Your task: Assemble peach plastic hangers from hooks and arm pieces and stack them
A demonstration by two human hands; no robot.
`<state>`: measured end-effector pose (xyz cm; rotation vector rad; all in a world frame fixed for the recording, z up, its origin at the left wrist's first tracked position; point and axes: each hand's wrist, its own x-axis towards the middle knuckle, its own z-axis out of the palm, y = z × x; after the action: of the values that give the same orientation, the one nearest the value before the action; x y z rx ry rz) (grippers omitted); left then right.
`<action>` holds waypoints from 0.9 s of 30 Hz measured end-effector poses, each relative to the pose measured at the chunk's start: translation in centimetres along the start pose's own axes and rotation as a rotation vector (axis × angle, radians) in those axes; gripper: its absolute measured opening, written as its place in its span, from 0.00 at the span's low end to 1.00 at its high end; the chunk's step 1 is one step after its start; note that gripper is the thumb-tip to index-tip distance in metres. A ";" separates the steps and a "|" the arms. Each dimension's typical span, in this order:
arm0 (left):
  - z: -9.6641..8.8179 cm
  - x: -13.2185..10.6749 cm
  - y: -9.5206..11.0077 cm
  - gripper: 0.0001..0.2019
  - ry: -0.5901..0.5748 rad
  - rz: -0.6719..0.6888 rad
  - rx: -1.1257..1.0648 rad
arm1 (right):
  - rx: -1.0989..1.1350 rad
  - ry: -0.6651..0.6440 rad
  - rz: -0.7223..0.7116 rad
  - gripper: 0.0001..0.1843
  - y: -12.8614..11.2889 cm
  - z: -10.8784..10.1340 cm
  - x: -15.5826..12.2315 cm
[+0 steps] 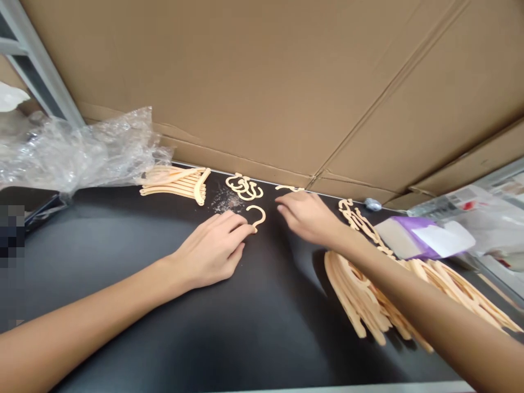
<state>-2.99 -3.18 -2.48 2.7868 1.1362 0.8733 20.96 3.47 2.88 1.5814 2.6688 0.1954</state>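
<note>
My left hand (pixel 216 248) is closed, its thumb and forefinger pinching the end of a cream-coloured hanger hook (pixel 259 212) just above the black table. The curved part of the hook points up and away from the fingers. To its right my right hand (pixel 305 215) is open, thumb and forefinger slightly apart with nothing visible between them. Just behind that hand lies another loose hook (pixel 282 188), partly covered by it; I cannot tell whether they touch. A small heap of hooks (pixel 244 188) lies beyond my left hand, beside scattered small bits (pixel 224 201) on the tabletop.
Stacked hanger bodies (pixel 174 183) lie at the back left, near crumpled clear plastic (pixel 94 147). More hooks (pixel 355 218) and piles of hanger bodies (pixel 356 297) are at the right, by a purple and white package (pixel 426 236). Cardboard (pixel 254 82) walls the back edge.
</note>
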 end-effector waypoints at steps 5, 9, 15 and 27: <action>0.0 -0.1 0.0 0.17 -0.082 -0.034 -0.033 | -0.025 -0.037 0.148 0.22 4.7 2.6 4.4; 0.1 0.0 -0.1 0.16 -0.111 -0.042 -0.075 | 0.004 -0.059 0.163 0.21 6.3 3.7 5.0; 0.0 0.1 -0.1 0.10 -0.103 -0.040 -0.115 | 0.082 -0.043 0.106 0.18 6.6 3.0 3.7; -0.1 0.3 -0.1 0.11 -0.082 0.029 -0.078 | 0.139 -0.024 0.085 0.16 4.6 0.9 0.2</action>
<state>-2.96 -2.91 -2.30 2.7542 1.0301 0.7795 25.01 5.90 2.58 1.7256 2.6514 -0.0073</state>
